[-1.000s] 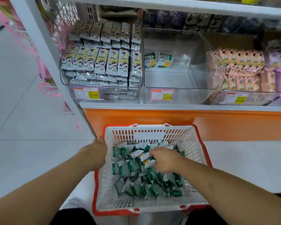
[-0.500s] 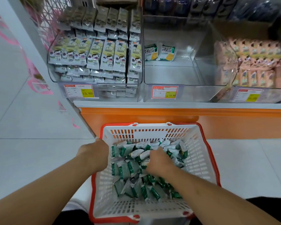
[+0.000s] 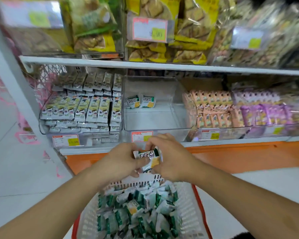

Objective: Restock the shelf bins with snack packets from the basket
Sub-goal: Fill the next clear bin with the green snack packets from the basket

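Chinese characters "好吃点" mark the held snack packet (image 3: 149, 156) and two packets (image 3: 141, 101) in the clear bin (image 3: 179, 107); the upper price tag (image 3: 150, 30) reads roughly "9.90".

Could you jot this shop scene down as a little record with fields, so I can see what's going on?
place: shop shelf with clear bins
left hand: holds the green and white packets from the left
right hand: holds the same packets from the right
packets in hands: small stack, lifted above the basket, below the bins
basket: white with a red rim, piled with more such packets
middle bin: nearly bare, two matching packets at its back
left bin: stacked full
right bin: full of pink packets
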A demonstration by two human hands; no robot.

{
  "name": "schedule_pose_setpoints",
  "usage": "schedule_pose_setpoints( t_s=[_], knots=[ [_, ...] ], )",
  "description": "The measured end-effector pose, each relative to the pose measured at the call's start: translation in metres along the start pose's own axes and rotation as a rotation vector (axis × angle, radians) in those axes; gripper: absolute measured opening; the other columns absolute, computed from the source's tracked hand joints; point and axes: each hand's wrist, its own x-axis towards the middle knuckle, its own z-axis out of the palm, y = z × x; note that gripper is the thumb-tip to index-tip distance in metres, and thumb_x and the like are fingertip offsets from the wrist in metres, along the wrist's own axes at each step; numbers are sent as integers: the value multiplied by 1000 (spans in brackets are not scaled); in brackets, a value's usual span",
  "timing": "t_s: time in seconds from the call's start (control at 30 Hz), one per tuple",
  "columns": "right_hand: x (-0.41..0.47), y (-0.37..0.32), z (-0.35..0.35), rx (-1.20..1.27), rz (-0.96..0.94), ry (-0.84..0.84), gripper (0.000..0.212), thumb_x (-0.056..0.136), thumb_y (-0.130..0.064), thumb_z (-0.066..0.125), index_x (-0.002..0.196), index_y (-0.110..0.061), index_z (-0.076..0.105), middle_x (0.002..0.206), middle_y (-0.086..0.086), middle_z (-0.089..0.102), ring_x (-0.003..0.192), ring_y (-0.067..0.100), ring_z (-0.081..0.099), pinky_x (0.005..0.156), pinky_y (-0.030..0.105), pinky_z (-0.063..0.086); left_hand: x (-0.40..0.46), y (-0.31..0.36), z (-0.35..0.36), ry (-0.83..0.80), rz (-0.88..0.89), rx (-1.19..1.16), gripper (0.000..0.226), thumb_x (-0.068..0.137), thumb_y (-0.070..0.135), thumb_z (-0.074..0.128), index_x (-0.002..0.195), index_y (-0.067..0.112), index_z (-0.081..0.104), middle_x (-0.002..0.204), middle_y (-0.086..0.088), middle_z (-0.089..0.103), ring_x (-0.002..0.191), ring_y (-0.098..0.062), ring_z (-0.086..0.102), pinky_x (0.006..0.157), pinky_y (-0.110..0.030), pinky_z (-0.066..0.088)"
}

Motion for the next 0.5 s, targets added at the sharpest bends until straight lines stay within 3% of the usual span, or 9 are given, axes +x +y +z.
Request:
schedule_pose_setpoints(
  t_s=[0.07,0.2,0.27,0.33,0.4,0.5],
  knots=[
    [-1,0,-19,19,-23,34,53,77,-24,89,119,-30,56,122,-12,49,120,12,39,97,30,39,5,11,-1,80,37,-46,35,96,31,73,128,23,63,83,-11,76,73,-19,76,74,-34,64],
    [8,21,-56,119,-38,106,63,87,-32,82,140,-40,49,144,-22,40,138,2,34,112,28,35,36,23,-7,278,105,-9,28,91,32,79,113,31,62,78,-7,76,69,-23,75,76,-52,62],
    [18,43,-72,119,-32,250,60,95,-28,74,147,-35,47,153,-19,37,145,3,31,119,29,30,56,33,-12,356,139,37,26,90,36,79,108,37,59,78,-2,75,68,-21,74,71,-48,62],
    [32,69,-82,-1,15,358,62,101,-27,65,157,-25,39,165,-12,28,154,7,18,127,31,18,78,48,-15,400,153,121,25,91,39,77,107,37,57,78,0,74,66,-19,73,59,-35,56],
    [45,95,-84,-132,92,359,68,106,-33,55,165,-17,25,174,-6,12,160,9,1,129,27,2,104,62,-16,425,161,199,25,92,39,76,107,34,57,75,1,71,57,-15,66,49,-27,43],
    [57,126,-79,-211,113,309,70,110,-40,44,168,-18,12,175,-10,-5,159,7,-12,124,20,-8,150,73,-14,452,184,316,27,91,38,78,109,29,60,77,0,68,57,-13,60,49,-27,37]
  ],
)
